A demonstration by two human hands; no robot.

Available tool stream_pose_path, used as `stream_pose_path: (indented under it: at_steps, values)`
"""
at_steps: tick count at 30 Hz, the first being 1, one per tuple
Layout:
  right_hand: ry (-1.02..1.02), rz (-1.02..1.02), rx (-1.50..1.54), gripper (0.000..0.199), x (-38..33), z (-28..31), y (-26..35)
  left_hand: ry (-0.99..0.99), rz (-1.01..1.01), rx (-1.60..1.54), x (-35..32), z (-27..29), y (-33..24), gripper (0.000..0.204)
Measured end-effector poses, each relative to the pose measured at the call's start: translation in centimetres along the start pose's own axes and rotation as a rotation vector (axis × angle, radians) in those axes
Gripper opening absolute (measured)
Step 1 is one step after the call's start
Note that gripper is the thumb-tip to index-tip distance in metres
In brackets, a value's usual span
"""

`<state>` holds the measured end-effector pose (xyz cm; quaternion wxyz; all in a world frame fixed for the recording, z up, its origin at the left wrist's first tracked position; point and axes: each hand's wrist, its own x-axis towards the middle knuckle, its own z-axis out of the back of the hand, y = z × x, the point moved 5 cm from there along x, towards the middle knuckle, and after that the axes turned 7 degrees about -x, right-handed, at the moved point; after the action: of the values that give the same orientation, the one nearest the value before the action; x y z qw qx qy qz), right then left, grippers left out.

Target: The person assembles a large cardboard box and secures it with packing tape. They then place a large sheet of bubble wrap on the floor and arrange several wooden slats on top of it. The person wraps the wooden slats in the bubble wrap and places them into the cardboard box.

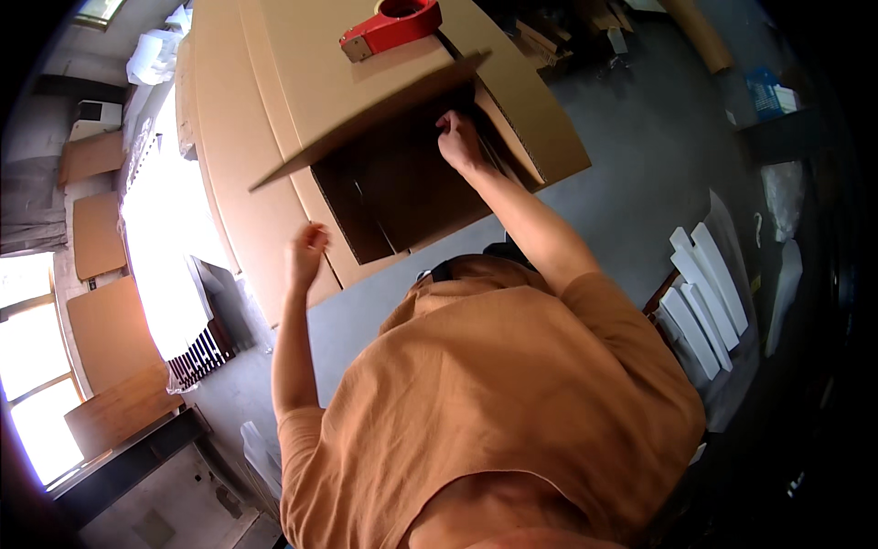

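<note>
A brown cardboard box (375, 197) stands in front of me, its top open and one long flap (366, 119) raised at the far side. My right hand (459, 144) is over the opening near its right end, fingers curled closed; whether anything is inside them is hidden. To the left of the box, my left hand (307, 256) hovers above flat cardboard, apart from the box. Its fingers look bent but are smeared by motion. A red tape dispenser (393, 29) lies on the cardboard beyond the raised flap.
Large cardboard sheets (238, 119) spread under and beside the box. On the right, several white strips (704, 293) lie in a group above the grey floor (631, 137). A bright white stack (169, 238) stands at left, with cardboard panels (110, 320) along the wall behind it.
</note>
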<state>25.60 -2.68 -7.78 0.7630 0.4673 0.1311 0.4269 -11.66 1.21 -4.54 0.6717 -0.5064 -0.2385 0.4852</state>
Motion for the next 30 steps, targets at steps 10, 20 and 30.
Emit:
stream_pose_path:
  at_steps: [10, 20, 30]
  values:
    - [0.594, 0.096, -0.098, 0.019, -3.2, 4.3, 3.6, -0.287, -0.516, 0.372, 10.8, -13.2, -0.7, 0.032]
    - [0.481, -0.35, 0.326, 0.029, -0.1, 13.3, -6.3, -0.131, -0.189, 0.333, 9.8, -11.2, 1.9, 0.028]
    - [0.553, -0.452, 0.956, 0.028, -0.5, 1.2, -3.7, 0.043, 0.205, 0.083, 5.1, -2.8, 1.4, 0.024]
